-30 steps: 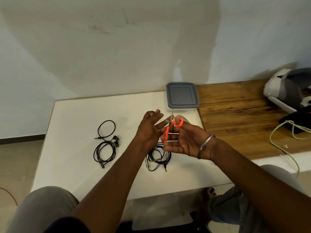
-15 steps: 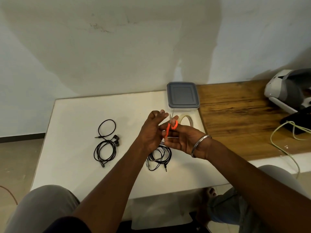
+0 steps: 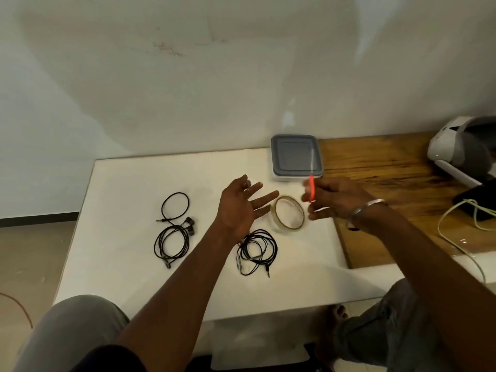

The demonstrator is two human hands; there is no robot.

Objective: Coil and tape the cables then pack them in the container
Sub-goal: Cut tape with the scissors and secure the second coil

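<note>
Head view: the left hand (image 3: 241,208) hovers above the white surface (image 3: 120,200) with palm up and fingers spread wide, holding nothing. The right hand (image 3: 332,198) is blurred; its fingers curl around orange-handled scissors (image 3: 311,183), whose blades point up and away across the container. A metal bangle (image 3: 367,209) sits on the right wrist.

A roll of clear tape (image 3: 289,215) lies flat on the surface between the two hands, just beside the left fingertips. The container (image 3: 295,157), clear with a grey lid on, stands at the far edge of the surface near the wall, next to the wooden top (image 3: 389,167).

Two black earphone cables lie on the surface. The left cable (image 3: 173,237) is loosely coiled well left of the left forearm, with one loop and its plug lying out toward the far side. The near cable (image 3: 257,251) is a loose coil just below the left wrist, partly hidden by it. Whether either coil is taped cannot be told.

On the wooden top at far right sit a white and grey headset (image 3: 461,149) and a pale green cord (image 3: 461,226).
</note>
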